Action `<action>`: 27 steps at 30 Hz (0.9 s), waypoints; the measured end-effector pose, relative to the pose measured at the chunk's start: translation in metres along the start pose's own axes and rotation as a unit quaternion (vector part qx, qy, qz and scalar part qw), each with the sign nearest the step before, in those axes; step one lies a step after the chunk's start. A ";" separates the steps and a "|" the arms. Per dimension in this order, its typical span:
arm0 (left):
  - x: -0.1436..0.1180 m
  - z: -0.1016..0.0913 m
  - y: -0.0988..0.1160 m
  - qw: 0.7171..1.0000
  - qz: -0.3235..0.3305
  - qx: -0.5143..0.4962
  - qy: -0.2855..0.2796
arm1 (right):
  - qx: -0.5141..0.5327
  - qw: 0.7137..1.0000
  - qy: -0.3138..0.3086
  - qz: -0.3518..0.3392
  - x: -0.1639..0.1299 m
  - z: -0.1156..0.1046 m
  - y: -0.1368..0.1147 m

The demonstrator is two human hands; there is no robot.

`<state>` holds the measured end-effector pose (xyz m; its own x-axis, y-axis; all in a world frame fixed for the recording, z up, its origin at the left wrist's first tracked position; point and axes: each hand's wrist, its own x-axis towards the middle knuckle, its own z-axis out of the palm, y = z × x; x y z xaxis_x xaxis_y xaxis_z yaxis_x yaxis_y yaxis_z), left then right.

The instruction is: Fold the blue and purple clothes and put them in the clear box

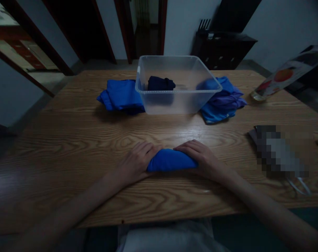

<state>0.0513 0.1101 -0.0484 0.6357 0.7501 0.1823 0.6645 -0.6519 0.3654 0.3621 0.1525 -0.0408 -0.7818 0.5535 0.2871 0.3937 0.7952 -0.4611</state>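
Gripping one blue cloth (171, 161) with fingers (190, 146) of two hands (138, 159) (205, 156), one plastic bin (183, 104) beyond

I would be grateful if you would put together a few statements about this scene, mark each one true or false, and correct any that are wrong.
1. The left hand and the right hand both touch the blue cloth bundle. True.
2. A bottle stands on the wooden table, to the right of the clear bin. True.
3. The clear bin is upside down. False: its open top faces up.
4. A dark cloth bundle lies inside the clear bin. True.
5. The blue cloth bundle is inside the clear bin too. False: it is between the two hands, nearer the person than the clear bin.
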 end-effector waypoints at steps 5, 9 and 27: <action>0.002 -0.009 0.004 1.000 0.001 0.013 0.010 | 0.010 1.000 0.000 0.010 0.000 0.001 0.002; 0.006 -0.016 0.023 0.998 -0.003 0.045 0.040 | 0.013 1.000 -0.004 0.006 0.000 0.004 0.005; 0.007 -0.010 0.016 0.994 -0.053 -0.097 -0.017 | 0.066 0.992 -0.047 0.095 -0.001 -0.012 0.006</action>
<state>0.0624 0.1057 -0.0326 0.5819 0.8067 0.1034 0.6418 -0.5336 0.5509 0.3713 0.1593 -0.0339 -0.7439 0.6596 0.1073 0.4761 0.6358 -0.6075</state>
